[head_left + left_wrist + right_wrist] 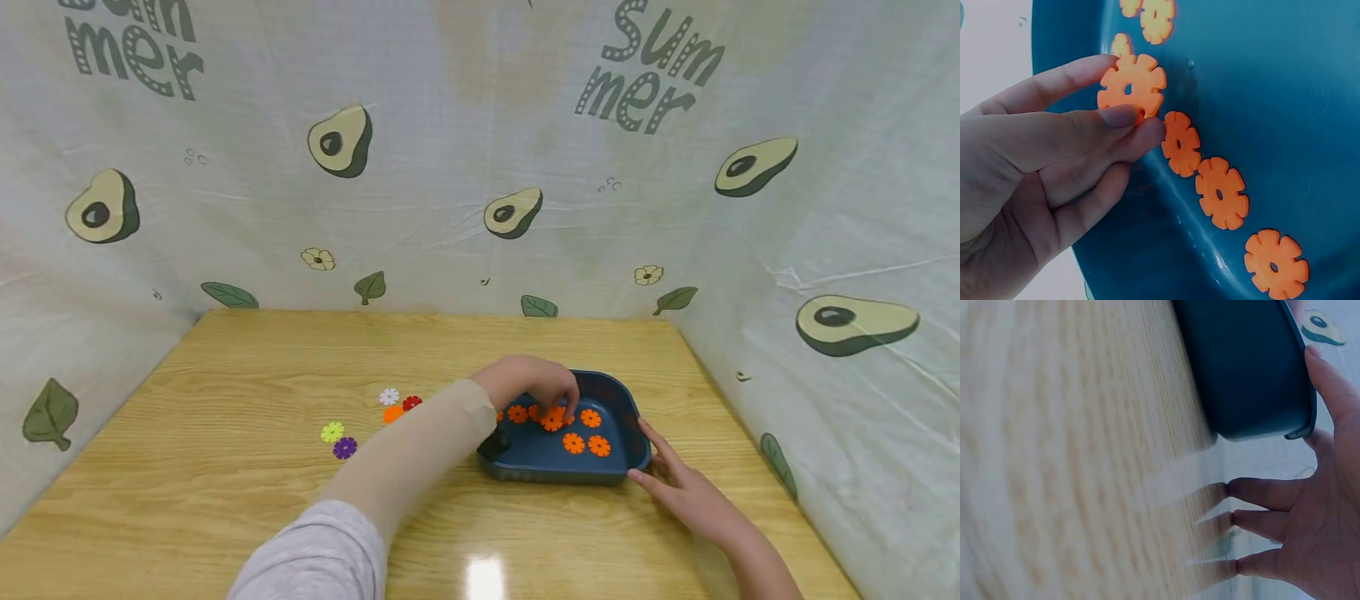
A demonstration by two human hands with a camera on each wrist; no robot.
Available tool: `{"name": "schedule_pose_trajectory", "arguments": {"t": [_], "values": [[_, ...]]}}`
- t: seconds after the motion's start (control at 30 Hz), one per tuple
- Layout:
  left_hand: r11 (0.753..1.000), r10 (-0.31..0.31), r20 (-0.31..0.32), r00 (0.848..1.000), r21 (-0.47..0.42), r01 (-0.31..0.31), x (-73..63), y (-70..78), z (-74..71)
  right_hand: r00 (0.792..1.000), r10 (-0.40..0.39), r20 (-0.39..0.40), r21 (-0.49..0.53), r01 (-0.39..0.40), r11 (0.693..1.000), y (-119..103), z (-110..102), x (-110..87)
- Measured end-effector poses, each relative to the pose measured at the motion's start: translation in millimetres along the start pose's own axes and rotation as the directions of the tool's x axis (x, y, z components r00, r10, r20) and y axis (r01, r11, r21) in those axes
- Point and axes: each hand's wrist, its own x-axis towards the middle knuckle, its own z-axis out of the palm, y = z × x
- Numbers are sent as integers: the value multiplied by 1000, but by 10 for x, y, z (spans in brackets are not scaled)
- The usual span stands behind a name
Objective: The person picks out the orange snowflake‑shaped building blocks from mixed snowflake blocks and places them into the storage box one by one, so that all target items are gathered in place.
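An orange flower-shaped plastic disc [1132, 84] with a notched rim is pinched between the thumb and fingers of my left hand [536, 385], which reaches into the dark blue bin [555, 477]. Several other orange discs [591, 418] lie on the bin's floor around it. At the bin's right front corner, my right hand [684, 492] rests its thumb and index finger against the rim. In the right wrist view, the other fingers [1266, 494] of that hand are spread straight, their tips on the table.
Left of the bin, loose discs lie on the wooden table [225, 392]: yellow-green [332, 432], purple [345, 448], white [389, 397], red [412, 403] and orange [393, 413]. My left forearm crosses in front of them. A printed cloth [435, 250] surrounds the table's back and sides.
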Motion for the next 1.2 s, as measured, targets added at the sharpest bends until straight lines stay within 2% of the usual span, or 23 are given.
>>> {"name": "schedule_pose_trajectory", "arguments": {"t": [0.27,0.4,0.5,0.8,1.2], "values": [[999,-34,92,995,-22,36,45,47,-6,1000,-3,-2,3,3,1000,-4,3,1],[995,-58,130,990,-68,67,57,56,-1,1000,-1,-2,0,1,1000,-3,9,6],[993,-67,136,989,-86,79,62,54,9,1000,-4,-8,-5,4,1000,-1,10,7],[997,-45,154,987,-59,54,120,34,48,1000,0,-2,0,0,1000,-1,4,9],[1000,-21,130,991,2,21,164,46,96,1000,3,4,-1,-3,1000,5,4,10]]}}
